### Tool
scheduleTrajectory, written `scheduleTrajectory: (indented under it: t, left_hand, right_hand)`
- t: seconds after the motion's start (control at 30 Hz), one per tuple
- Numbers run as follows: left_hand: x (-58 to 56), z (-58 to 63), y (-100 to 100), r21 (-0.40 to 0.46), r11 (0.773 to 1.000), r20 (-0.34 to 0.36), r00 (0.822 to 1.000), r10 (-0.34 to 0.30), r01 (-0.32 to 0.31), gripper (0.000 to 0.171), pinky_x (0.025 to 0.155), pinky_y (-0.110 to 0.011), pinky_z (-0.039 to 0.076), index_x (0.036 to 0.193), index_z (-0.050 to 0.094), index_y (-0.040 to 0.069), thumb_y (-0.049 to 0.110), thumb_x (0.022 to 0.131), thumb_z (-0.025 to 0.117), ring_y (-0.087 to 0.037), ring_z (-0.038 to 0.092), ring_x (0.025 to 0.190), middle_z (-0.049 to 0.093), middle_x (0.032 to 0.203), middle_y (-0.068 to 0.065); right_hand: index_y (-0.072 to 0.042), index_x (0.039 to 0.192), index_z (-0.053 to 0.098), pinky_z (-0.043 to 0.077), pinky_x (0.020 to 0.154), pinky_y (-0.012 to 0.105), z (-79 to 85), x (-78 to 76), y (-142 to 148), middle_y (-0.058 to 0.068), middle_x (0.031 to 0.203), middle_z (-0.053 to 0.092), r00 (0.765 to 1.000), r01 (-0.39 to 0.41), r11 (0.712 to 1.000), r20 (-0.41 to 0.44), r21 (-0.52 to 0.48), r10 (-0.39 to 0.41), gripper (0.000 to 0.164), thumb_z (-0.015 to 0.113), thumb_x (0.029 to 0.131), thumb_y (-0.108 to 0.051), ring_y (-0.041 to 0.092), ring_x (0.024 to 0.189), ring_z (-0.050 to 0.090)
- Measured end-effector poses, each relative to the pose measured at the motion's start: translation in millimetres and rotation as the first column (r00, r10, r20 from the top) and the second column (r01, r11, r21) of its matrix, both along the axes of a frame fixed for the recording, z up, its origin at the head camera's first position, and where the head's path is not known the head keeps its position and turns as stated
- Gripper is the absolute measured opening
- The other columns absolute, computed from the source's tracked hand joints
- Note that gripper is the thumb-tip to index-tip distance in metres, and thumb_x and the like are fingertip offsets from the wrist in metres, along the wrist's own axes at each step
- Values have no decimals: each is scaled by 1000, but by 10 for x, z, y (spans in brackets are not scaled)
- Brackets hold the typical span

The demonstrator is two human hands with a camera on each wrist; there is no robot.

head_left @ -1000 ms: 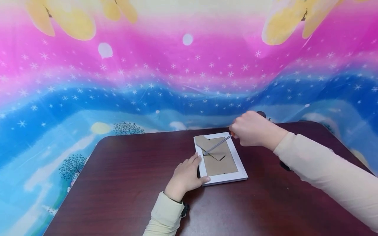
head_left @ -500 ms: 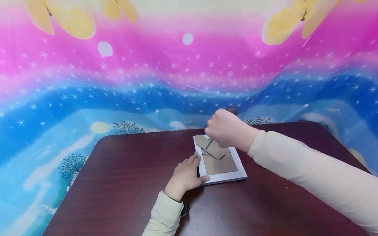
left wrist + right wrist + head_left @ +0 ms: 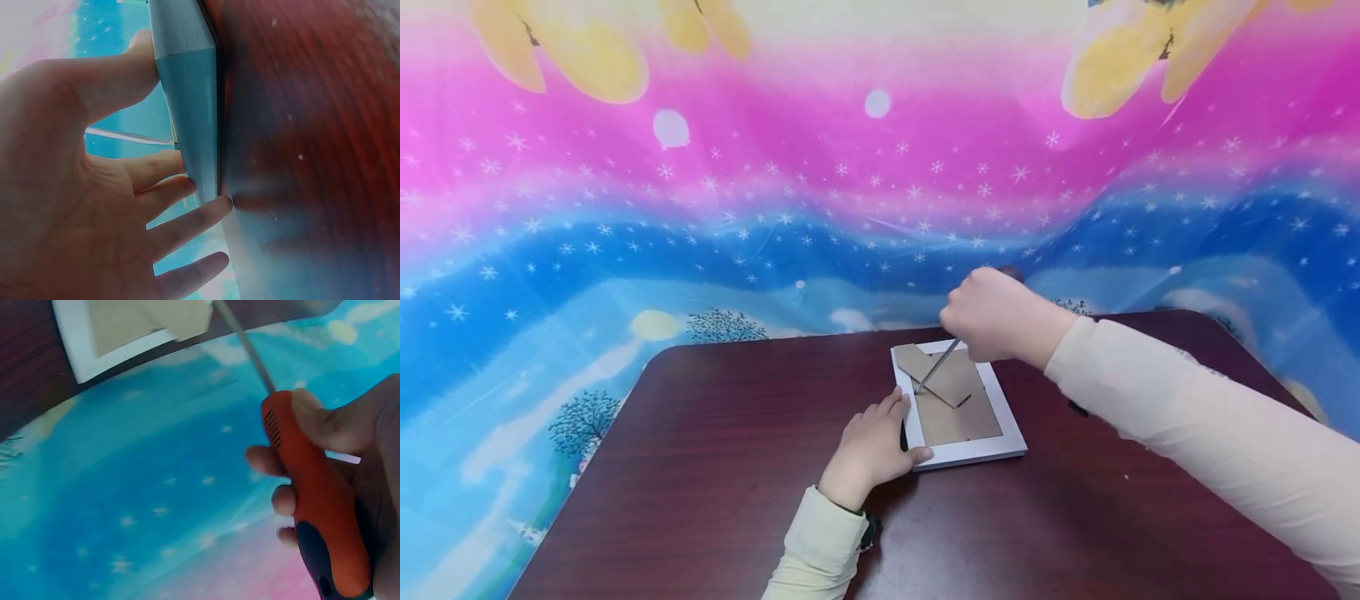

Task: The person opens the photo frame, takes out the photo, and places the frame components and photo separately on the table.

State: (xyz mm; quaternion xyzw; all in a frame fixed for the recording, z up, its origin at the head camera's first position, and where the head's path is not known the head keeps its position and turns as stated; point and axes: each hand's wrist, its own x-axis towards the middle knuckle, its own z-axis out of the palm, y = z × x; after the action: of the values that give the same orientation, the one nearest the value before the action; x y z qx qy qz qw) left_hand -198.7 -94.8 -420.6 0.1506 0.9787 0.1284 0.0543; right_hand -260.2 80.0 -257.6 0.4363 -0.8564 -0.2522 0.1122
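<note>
A white picture frame (image 3: 1011,417) lies back side up on the table, its brown backing board (image 3: 958,421) showing with a stand flap (image 3: 950,385) on it. My left hand (image 3: 871,446) rests against the frame's left side, thumb over the near left corner. In the left wrist view the fingers (image 3: 187,228) are nearly straight and touch the frame's edge. My right hand (image 3: 1003,317) grips a screwdriver (image 3: 322,500) by its orange and black handle. Its metal shaft (image 3: 938,365) slants down to the board's left inner edge; the exact contact at the tip is too small to tell.
The dark red wooden table (image 3: 715,467) extends around the frame. Behind it hangs a colourful cloth backdrop (image 3: 820,208) with snowflakes and trees, close to the table's far edge.
My right hand first swung left, bringing the screwdriver steeper, then came back slightly right. The tip stayed near the same spot. My left hand and the frame have hardly moved.
</note>
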Motion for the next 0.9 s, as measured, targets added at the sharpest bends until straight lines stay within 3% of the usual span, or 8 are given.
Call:
scheduleTrajectory:
  t: [0.2, 0.4, 0.5, 0.6, 0.73, 0.83, 0.9]
  left_hand:
    - [-3, -5, 3, -7, 1000, -1, 1000, 0, 0, 81, 104, -52, 41, 144, 39, 9, 56, 81, 59, -30, 42, 131, 34, 155, -8]
    - [-7, -4, -2, -13, 1000, 2, 1000, 8, -8, 81, 104, -51, 41, 144, 39, 10, 56, 81, 60, -30, 42, 131, 34, 155, -8]
    - [-2, -2, -4, -6, 1000, 12, 1000, 8, -8, 81, 105, -52, 40, 145, 38, 10, 55, 81, 60, -30, 41, 132, 33, 156, -8]
    - [5, 4, -11, 1, 1000, 15, 1000, 4, -4, 81, 105, -53, 40, 145, 38, 9, 54, 81, 60, -31, 40, 132, 32, 156, -8]
    - [6, 4, -14, 6, 1000, 19, 1000, 0, 0, 81, 106, -53, 40, 145, 36, 9, 54, 82, 59, -31, 39, 133, 31, 157, -9]
    - [2, 1, -11, 12, 1000, 28, 1000, 0, -1, 81, 107, -52, 39, 146, 35, 10, 55, 82, 58, -31, 38, 134, 29, 157, -8]
    - [-1, -3, -9, 11, 1000, 31, 1000, 1, -1, 81, 107, -52, 39, 147, 34, 11, 56, 83, 57, -30, 38, 134, 28, 158, -8]
  right_hand:
    - [-18, 74, 73, 52, 52, 32, -134, -203, 351, -4, 66, 71, 979, 113, 978, 189, -177, -79, 11, 64, 76, -13, 9, 49, 50]
    - [-17, 85, 75, 55, 59, 34, -261, -263, 530, -2, 75, 74, 952, 188, 953, 281, -237, -118, 12, 67, 77, -13, 10, 59, 58]
    - [-15, 85, 75, 55, 57, 33, -273, -220, 511, -1, 74, 75, 962, 163, 957, 255, -241, -99, 11, 69, 76, -12, 11, 56, 58]
    - [-14, 73, 72, 49, 47, 30, -244, -158, 425, -2, 62, 70, 985, 77, 970, 167, -231, -39, 6, 68, 72, -10, 10, 47, 49]
    - [-15, 51, 54, 34, 39, 29, -186, -75, 282, -5, 44, 45, 998, -37, 982, 36, -187, 45, 20, 63, 66, -5, 12, 43, 28]
    - [-17, 45, 42, 35, 39, 30, -161, -32, 195, -6, 43, 33, 997, -70, 988, -25, -136, 67, 29, 62, 62, -5, 12, 45, 23]
    - [-17, 45, 40, 40, 39, 31, -154, -11, 153, -6, 43, 34, 997, -70, 992, -48, -103, 65, 30, 62, 61, -6, 12, 45, 24]
